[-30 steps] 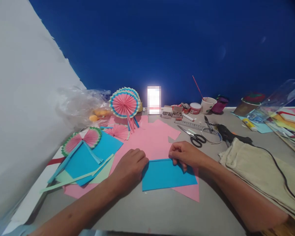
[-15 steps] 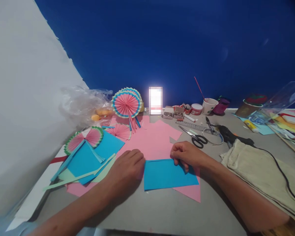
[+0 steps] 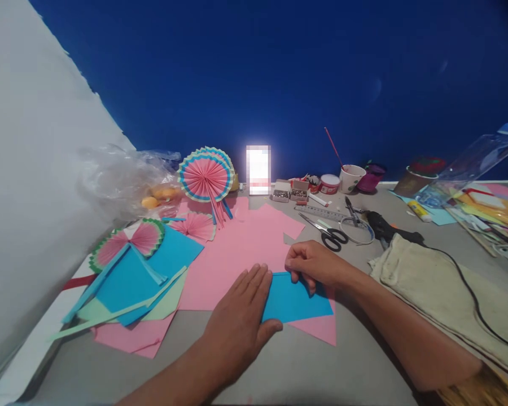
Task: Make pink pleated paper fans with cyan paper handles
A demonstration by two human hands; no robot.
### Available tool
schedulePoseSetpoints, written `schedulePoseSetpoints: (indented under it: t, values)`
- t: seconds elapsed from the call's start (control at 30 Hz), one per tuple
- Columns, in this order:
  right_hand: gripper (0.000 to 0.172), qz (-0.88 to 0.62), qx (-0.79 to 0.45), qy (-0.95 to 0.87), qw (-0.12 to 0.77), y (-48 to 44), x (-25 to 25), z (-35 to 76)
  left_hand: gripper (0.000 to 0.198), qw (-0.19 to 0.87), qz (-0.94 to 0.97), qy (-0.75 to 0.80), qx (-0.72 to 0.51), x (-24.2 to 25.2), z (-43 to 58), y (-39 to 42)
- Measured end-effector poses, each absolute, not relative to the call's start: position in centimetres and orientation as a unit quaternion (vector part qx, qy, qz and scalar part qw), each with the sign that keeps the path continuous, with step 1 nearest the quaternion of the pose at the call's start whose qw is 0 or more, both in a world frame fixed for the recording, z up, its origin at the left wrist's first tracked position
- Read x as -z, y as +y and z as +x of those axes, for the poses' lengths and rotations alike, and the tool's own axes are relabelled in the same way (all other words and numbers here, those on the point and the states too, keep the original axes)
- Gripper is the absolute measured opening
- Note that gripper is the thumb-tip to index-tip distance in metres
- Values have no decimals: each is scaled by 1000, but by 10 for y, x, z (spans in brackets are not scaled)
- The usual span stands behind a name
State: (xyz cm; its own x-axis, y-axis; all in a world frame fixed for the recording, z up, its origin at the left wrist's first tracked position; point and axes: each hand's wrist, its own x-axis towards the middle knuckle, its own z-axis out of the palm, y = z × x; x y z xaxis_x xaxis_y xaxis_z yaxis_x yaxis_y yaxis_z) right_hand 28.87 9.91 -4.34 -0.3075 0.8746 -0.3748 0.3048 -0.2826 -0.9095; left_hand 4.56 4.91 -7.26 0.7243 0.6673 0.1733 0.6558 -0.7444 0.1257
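A folded blue paper (image 3: 298,303) lies in front of me, with a narrow fold along its far edge. My left hand (image 3: 243,316) is laid flat over the paper's left end, fingers stretched out and thumb apart. The fingers of my right hand (image 3: 315,264) are curled and pinched at the far edge, near the paper's right half. Under and behind it spread sheets of pink paper (image 3: 241,245).
Scissors (image 3: 328,234), a ruler (image 3: 322,212) and a glue gun (image 3: 389,230) lie beyond my right hand. A cloth (image 3: 423,287) is at right. Pleated paper fans (image 3: 205,176) and blue sheets (image 3: 131,287) are at left. A white cup (image 3: 351,179) stands at the back.
My left hand has moved from beside the paper onto its left end and flattened, thumb spread. My right hand keeps its place at the far edge. The view has shifted slightly right.
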Motion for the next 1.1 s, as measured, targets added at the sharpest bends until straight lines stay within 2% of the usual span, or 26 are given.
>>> schedulePoseSetpoints:
  t: [0.17, 0.33, 0.53, 0.77, 0.87, 1.0, 1.1]
  values:
    - [7, -538, -593, -547, 244, 100, 45, 289, 84, 31, 920, 375, -109, 72, 46, 46]
    - [8, -533, -595, -546, 251, 99, 45, 288, 102, 39, 904, 419, -79, 69, 64, 43]
    - [7, -542, -591, -544, 245, 98, 41, 289, 94, 15, 908, 414, -66, 66, 38, 43]
    - [6, -532, -595, -552, 242, 99, 43, 289, 93, -33, 884, 463, -56, 57, 3, 40]
    - [6, -534, -597, -545, 248, 100, 45, 288, 95, 7, 882, 468, -57, 43, 37, 36]
    - [8, -544, -581, -540, 275, 99, 50, 287, 98, 121, 904, 411, -17, 37, 94, 35]
    - [9, -553, -568, -540, 282, 99, 51, 288, 99, 125, 899, 419, -20, 45, 107, 37]
